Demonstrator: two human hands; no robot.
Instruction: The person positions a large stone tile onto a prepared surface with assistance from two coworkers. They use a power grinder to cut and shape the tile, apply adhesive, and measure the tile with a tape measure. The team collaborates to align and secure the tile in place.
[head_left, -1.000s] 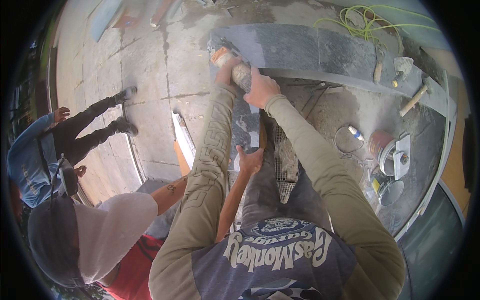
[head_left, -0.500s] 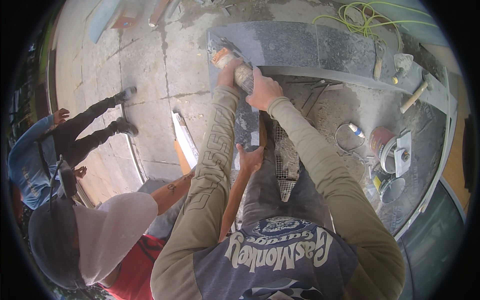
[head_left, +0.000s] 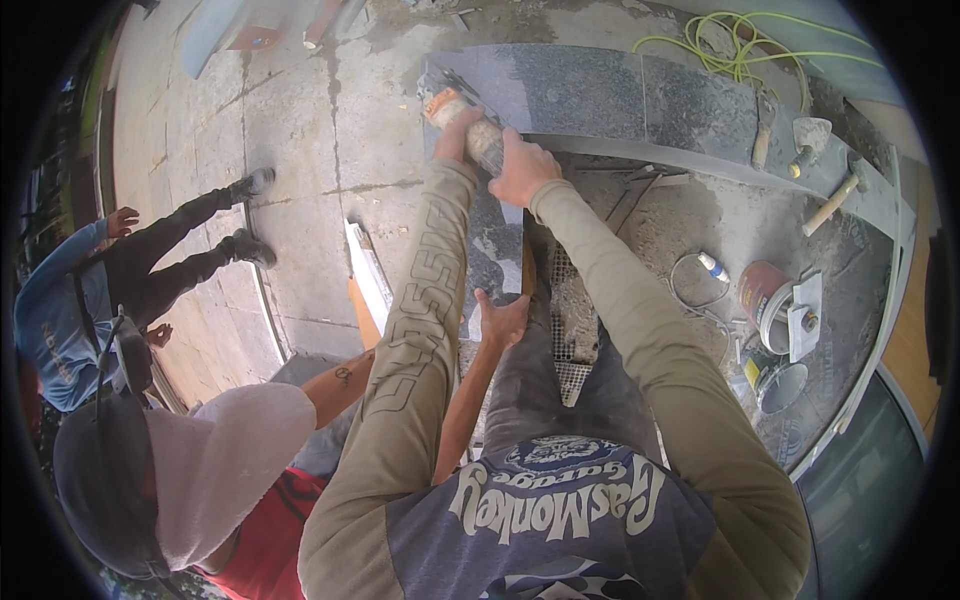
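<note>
Standing far left: person in blue [head_left: 65, 320], then a co-worker in red [head_left: 265, 525] nearer in. Left hand [head_left: 457, 137] has its fingers wrapped round a dusty angle grinder [head_left: 484, 143] just behind the orange head, over the left corner of a gray stone slab [head_left: 585, 95]; co-worker's hand [head_left: 503, 319] on the slab's lower part, right hand's [head_left: 527, 168] fingers closed on the grinder's rear. Further right: yellow-green hose [head_left: 738, 68], reddish bucket [head_left: 763, 288] on the floor, trowel [head_left: 812, 135], hammer [head_left: 832, 203].
</note>
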